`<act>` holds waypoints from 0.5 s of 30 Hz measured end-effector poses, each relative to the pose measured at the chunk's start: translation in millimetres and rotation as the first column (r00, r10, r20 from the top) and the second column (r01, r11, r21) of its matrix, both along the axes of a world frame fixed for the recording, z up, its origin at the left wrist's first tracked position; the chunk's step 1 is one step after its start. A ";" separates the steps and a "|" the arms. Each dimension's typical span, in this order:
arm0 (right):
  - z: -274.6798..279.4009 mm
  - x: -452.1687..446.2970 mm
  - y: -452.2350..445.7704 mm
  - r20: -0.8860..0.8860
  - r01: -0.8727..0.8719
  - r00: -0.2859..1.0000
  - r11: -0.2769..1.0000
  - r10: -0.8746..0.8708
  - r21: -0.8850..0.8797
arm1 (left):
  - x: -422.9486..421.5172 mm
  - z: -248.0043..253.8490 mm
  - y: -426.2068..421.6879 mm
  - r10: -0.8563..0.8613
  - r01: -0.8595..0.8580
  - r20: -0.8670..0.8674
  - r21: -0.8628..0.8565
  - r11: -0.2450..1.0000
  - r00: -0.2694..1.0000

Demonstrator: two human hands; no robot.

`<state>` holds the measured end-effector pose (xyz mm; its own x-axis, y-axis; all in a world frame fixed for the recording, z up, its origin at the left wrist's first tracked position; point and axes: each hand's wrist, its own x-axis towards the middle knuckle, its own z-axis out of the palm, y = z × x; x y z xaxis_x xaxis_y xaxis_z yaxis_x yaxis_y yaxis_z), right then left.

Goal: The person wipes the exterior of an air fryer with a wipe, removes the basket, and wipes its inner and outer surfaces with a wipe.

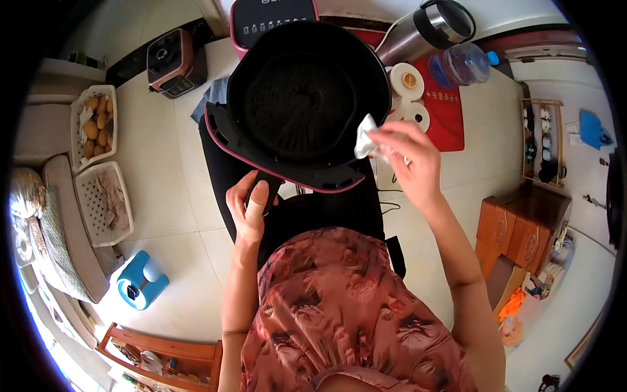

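A black air fryer basket (300,98) with a perforated bottom and a pink-edged front rests over my lap, its opening facing up. Wrapped round its handle (262,191) is my left hand (248,206), thumb on top. My right hand (411,157) pinches a crumpled white tissue (366,137) beside the basket's right rim. Whether the tissue touches the rim, I cannot tell.
Beyond the basket is a pink-and-black appliance (271,19). A steel flask (424,32), a plastic bottle (460,65) and white rolls (406,81) are on the right by a red mat (450,117). White baskets (124,202) stand left.
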<state>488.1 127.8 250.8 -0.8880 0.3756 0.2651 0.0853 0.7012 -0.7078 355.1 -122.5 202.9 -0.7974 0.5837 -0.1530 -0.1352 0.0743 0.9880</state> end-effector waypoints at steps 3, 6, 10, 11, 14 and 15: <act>-12.1 -1.0 -5.1 -0.042 -0.210 0.976 0.973 0.215 0.093 | 1.0 1.1 -3.9 -0.029 0.029 0.001 -0.016 0.999 1.000; -17.4 -13.4 30.1 -0.073 -0.075 0.993 0.980 0.090 0.184 | 0.1 4.9 -1.6 -0.020 0.020 -0.009 -0.011 1.000 1.000; -3.9 -29.5 53.3 -0.106 0.131 0.988 0.975 -0.113 0.182 | -1.6 2.5 -7.5 -0.028 0.028 -0.002 0.000 1.000 1.000; -1.4 -30.8 43.4 -0.108 0.080 0.991 0.995 -0.073 0.062 | -1.9 2.2 -10.2 -0.041 0.041 0.012 0.019 0.999 0.999; -16.2 -34.9 51.8 -0.089 -0.004 0.996 0.986 0.019 0.165 | 0.4 4.4 -6.4 -0.017 0.018 0.025 -0.028 0.999 1.000; -14.3 -43.5 60.0 -0.065 0.089 0.994 0.991 -0.083 0.097 | -1.7 1.9 -8.3 -0.033 0.034 0.016 -0.026 0.999 0.999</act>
